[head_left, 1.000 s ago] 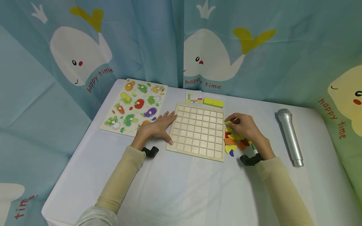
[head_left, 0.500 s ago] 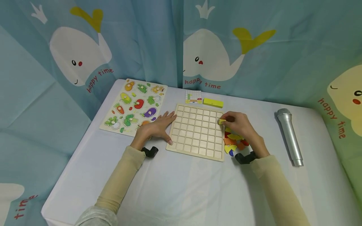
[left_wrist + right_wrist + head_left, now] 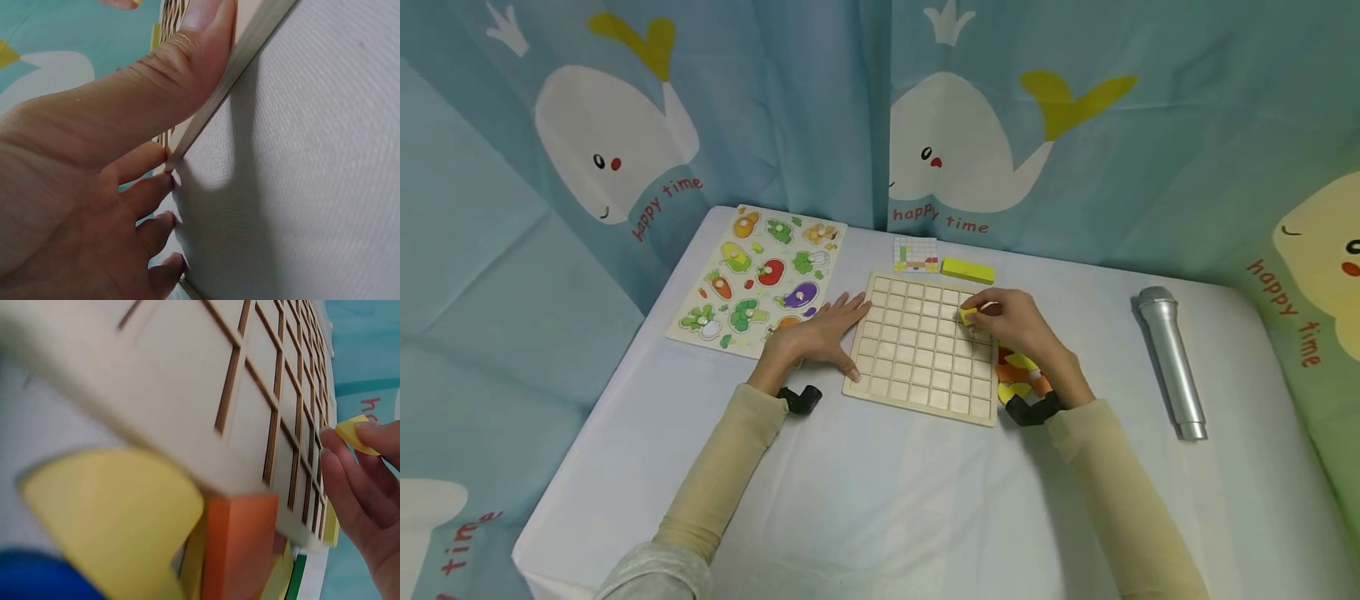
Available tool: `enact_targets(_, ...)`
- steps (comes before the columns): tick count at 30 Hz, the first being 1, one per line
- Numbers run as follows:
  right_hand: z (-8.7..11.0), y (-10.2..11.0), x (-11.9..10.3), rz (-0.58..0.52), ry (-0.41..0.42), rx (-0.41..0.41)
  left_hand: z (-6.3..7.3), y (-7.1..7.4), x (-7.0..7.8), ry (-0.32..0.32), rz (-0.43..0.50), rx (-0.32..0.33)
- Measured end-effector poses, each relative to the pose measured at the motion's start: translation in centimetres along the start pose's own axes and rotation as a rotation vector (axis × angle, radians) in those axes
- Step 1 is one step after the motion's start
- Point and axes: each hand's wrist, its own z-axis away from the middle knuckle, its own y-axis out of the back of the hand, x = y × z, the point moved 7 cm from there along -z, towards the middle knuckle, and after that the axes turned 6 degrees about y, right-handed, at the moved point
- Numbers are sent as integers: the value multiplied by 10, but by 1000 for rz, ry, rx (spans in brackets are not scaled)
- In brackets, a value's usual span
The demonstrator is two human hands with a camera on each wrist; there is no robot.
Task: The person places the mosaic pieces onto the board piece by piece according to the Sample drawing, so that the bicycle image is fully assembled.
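Note:
A square wooden grid board (image 3: 917,354) lies flat on the white table. My left hand (image 3: 816,335) rests at its left edge with fingers spread, the thumb on the near-left corner of the frame, as the left wrist view also shows. My right hand (image 3: 1018,321) pinches a small yellow piece (image 3: 967,316) between thumb and fingers, over the upper right cells of the board. In the right wrist view the yellow piece (image 3: 357,434) has a curved edge. Beside the board's right edge lies a pile of coloured pieces (image 3: 1015,373), partly hidden under my right wrist.
A vegetable knob puzzle (image 3: 760,279) lies at the left. Behind the board are a small pattern card (image 3: 915,254) and a yellow block (image 3: 967,271). At the right lies a silver microphone (image 3: 1172,362). A curtain (image 3: 820,108) hangs along the table's back edge.
My right hand has lifted the yellow piece from the pile and carried it left, over the board. The left hand stays where it was.

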Motion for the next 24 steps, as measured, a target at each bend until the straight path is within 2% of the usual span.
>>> enact_targets(8,-12,-11,-17,-27,106,-18,-3,2,1,-8,-13,1)
enact_targets(17,-23,-28,-32,-59,151,-35,-3,3,0,17,0,-5)
enact_targets(24,-30,-40,-40,-56,179,-55,-4,0,-3,11,1,-5)
